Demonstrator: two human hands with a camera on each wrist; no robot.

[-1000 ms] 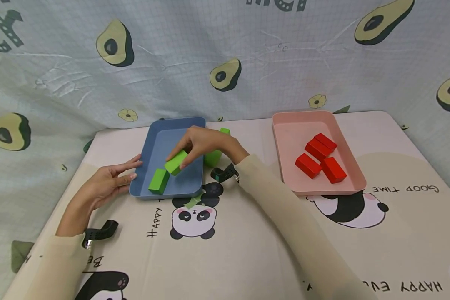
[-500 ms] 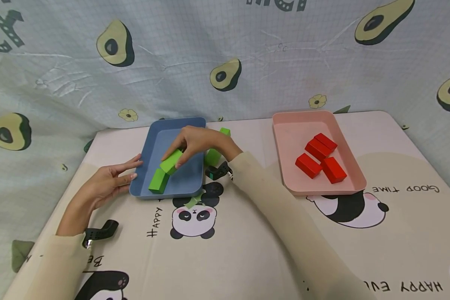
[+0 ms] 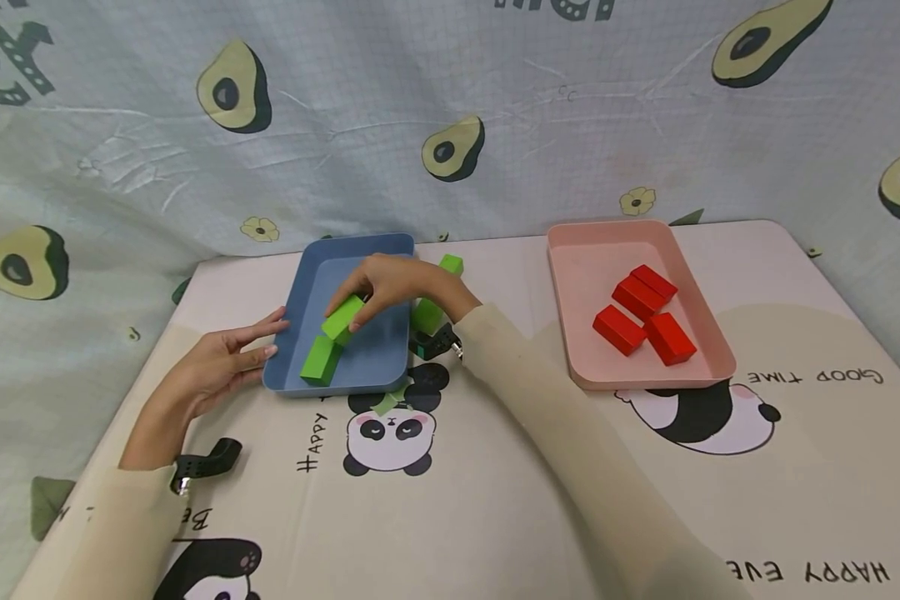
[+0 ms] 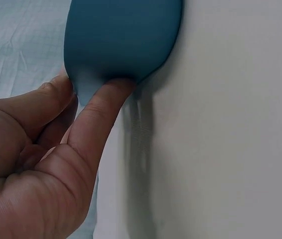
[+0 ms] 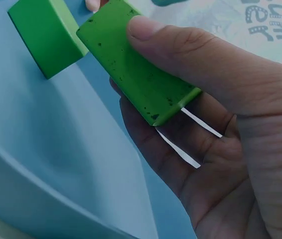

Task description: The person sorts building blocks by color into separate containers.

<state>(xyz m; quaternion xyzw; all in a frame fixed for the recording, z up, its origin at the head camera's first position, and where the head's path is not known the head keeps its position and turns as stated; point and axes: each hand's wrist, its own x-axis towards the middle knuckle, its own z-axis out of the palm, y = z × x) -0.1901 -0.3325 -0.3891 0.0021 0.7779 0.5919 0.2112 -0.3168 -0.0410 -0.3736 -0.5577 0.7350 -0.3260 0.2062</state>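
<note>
My right hand (image 3: 395, 283) pinches a light green block (image 3: 342, 317) between thumb and fingers, over the blue tray (image 3: 376, 377). In the right wrist view, the gripped block (image 5: 131, 64) has small dark specks on its face, and the thumb lies across it. Just nearer in the tray sits a second green block (image 3: 320, 360), close to the held one. My left hand (image 3: 213, 367) reaches to the tray's left side with its fingers extended, fingertips at the rim. In the left wrist view, a finger (image 4: 93, 119) touches the tray's outer wall (image 4: 121, 40).
Green blocks (image 3: 426, 316) lie on the table right of the blue tray, partly hidden by the right wrist. A pink tray (image 3: 581, 333) with several red blocks (image 3: 618, 330) stands to the right. A patterned curtain (image 3: 345, 125) hangs behind the table.
My right hand has moved slightly left with the green block, bringing it up against the block lying in the tray. My left hand has stayed at the tray's side.
</note>
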